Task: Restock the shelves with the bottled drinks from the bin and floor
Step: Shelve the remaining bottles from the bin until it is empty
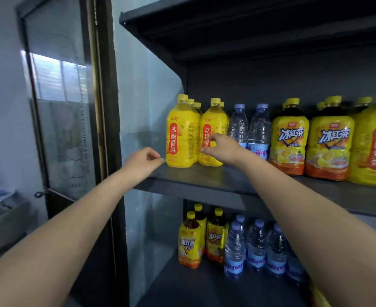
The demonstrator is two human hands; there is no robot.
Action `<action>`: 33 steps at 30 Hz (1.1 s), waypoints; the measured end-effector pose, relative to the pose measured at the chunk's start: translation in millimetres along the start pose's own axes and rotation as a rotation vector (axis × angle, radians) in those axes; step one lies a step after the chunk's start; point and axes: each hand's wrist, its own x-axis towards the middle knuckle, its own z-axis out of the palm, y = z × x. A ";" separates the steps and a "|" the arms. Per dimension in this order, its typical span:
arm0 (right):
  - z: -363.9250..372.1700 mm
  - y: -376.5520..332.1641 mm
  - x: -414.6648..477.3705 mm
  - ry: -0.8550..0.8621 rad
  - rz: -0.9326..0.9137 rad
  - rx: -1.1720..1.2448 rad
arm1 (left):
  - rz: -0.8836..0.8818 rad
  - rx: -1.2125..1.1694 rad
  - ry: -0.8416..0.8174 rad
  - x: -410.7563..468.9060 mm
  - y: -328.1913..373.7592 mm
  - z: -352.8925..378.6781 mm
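On the middle shelf (204,176) stand two rows of yellow pear-drink bottles. My right hand (223,149) is against the front of the second row's front bottle (213,120), thumb and forefinger curled on its red label. My left hand (141,161) hovers at the shelf's left end with fingers loosely curled and nothing in it, its fingertips just short of the leftmost yellow bottle (180,131). Two water bottles (249,125) stand right of the pear drinks, then iced-tea bottles (290,138). The bin and the floor are out of view.
The lower shelf (193,284) holds iced-tea bottles (191,240) and several water bottles (255,247). A glass side panel (142,103) closes the shelf's left end, with a dark-framed glass door (67,107) beyond it. The upper shelf (249,23) hangs overhead.
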 end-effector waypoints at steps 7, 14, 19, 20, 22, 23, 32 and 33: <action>-30.1 18.5 -59.7 -0.198 -0.107 0.044 | -0.091 0.156 0.013 -86.0 40.6 -10.1; -27.6 13.6 -104.9 -0.237 -0.203 0.041 | -0.139 0.375 -0.061 -158.5 60.7 -35.7; -16.8 5.0 -141.9 -0.253 -0.252 -0.034 | -0.150 0.535 -0.153 -206.6 62.7 -42.7; -13.5 4.7 -150.1 -0.263 -0.258 -0.051 | -0.152 0.555 -0.162 -217.1 63.2 -41.8; -5.2 6.7 -167.1 -0.291 -0.265 -0.075 | -0.164 0.591 -0.183 -239.1 63.7 -39.3; -1.0 7.7 -176.6 -0.307 -0.263 -0.077 | -0.172 0.607 -0.196 -250.4 63.4 -38.6; 16.6 23.5 -303.4 -0.424 -0.196 -0.154 | -0.240 0.630 -0.337 -374.4 68.2 -25.6; 16.1 27.0 -320.6 -0.447 -0.187 -0.154 | -0.249 0.626 -0.358 -388.7 70.1 -21.9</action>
